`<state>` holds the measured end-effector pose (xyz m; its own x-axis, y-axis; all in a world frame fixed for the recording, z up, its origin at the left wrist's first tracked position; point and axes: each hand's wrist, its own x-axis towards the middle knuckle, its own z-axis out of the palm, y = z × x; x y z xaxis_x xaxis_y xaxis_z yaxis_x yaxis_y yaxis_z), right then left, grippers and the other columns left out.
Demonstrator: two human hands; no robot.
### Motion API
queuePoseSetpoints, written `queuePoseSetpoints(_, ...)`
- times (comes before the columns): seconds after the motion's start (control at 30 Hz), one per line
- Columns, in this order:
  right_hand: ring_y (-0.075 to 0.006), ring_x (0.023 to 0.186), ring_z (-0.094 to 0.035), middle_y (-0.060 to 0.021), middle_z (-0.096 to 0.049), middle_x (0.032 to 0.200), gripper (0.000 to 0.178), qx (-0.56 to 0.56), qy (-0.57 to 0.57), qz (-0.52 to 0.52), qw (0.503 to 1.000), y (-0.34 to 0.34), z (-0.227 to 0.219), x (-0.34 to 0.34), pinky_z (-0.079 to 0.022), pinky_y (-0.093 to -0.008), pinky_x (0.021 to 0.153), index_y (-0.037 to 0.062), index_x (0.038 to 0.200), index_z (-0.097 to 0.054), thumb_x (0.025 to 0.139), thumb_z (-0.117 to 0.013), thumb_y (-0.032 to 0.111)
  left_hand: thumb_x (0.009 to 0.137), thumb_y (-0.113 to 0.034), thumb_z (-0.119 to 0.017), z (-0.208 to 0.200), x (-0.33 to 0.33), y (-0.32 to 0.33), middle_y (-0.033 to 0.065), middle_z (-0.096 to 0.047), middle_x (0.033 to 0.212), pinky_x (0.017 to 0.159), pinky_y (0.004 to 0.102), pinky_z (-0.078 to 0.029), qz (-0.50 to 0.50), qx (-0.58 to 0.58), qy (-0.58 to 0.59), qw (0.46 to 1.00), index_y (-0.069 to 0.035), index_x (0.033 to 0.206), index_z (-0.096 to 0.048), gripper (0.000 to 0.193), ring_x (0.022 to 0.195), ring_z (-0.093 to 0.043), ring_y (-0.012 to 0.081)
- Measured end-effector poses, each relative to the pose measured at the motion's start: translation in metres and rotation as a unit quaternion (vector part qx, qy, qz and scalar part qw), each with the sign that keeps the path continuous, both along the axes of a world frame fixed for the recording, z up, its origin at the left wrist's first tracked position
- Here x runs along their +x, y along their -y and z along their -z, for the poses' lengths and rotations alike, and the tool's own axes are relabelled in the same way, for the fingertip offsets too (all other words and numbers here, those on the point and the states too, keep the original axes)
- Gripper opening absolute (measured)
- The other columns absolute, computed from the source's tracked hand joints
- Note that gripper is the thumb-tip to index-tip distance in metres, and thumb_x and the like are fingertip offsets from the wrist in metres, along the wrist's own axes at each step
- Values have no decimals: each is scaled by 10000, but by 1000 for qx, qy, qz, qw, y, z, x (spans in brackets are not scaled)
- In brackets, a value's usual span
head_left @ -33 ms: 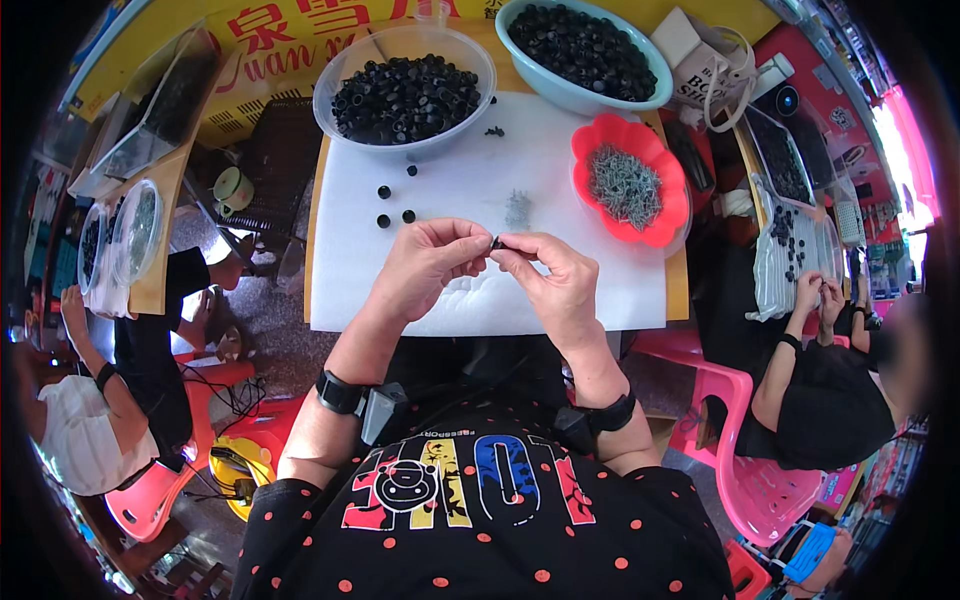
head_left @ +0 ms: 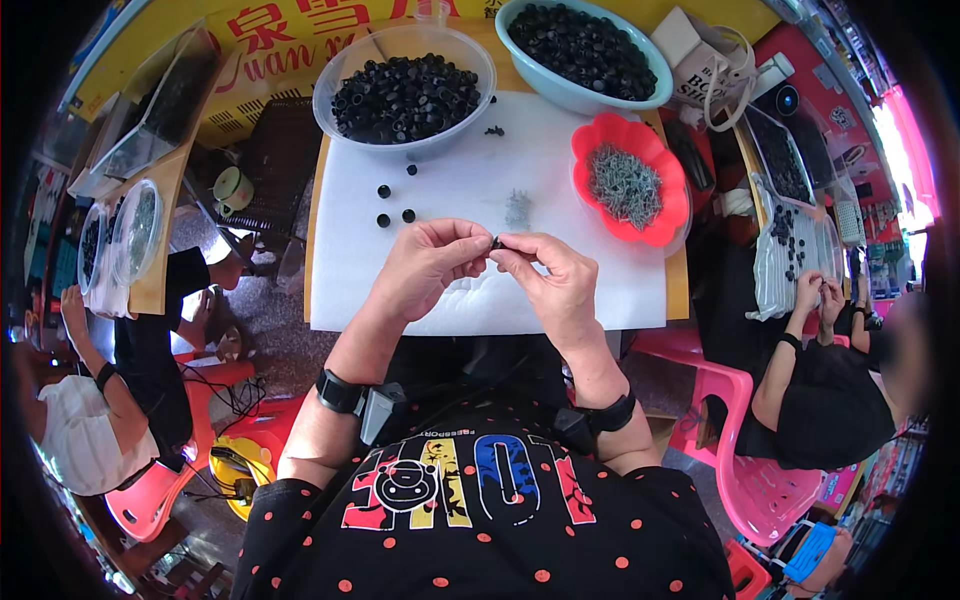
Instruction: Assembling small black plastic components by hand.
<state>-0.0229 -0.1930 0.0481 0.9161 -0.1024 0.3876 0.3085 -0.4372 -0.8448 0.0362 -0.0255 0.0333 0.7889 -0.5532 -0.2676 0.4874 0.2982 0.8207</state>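
Between my two hands, over the front half of a white foam sheet, is a small black plastic part. My left hand pinches it from the left with thumb and forefinger. From the other side, the fingertips of my right hand close on it as well, and they hide most of its shape. Several loose black caps lie on the sheet beyond my left hand. Just past my fingertips rests a small pile of grey screws.
A clear bowl and a light blue basin, both full of black caps, stand at the back. To the right, a red flower-shaped bowl holds screws. People work at side tables left and right; a pink chair is close on my right.
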Motion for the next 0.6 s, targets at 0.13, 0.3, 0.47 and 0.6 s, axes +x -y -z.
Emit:
queuePoseSetpoints(0.13,-140,717,-685,-108,-700,835,183,24,-18,-3,1000,-3,2,0,-539,-231,642,-28,966,-674,789,-717,-20,900,-111,-637,6,0,-1,44,-647,845,668,219,-488,16,-45,-43,998,5,960,-645,131,731,-593,104)
queuePoseSetpoints(0.3,-133,743,-668,-101,-695,885,225,-1,-50,1,999,-3,-6,1,-534,-253,654,-2,981,-682,763,-739,-2,912,-110,-618,14,3,-5,42,-646,849,677,222,-496,16,-62,-73,995,-4,968,-637,121,734,-598,102)
queuePoseSetpoints(0.47,-166,728,-658,-97,-681,870,232,-72,25,-20,997,-3,-7,3,-527,-274,635,15,971,-675,750,-743,4,901,-115,-639,19,2,-11,43,-643,858,684,221,-500,27,-78,-101,991,0,956,-646,128,734,-592,96)
queuePoseSetpoints(0.6,-191,716,-658,-103,-674,861,205,-95,46,-6,994,-6,-4,1,-528,-279,624,15,951,-666,757,-732,-3,914,-113,-617,16,-3,-7,35,-640,889,743,241,-512,24,-70,-86,994,2,987,-636,138,789,-603,102)
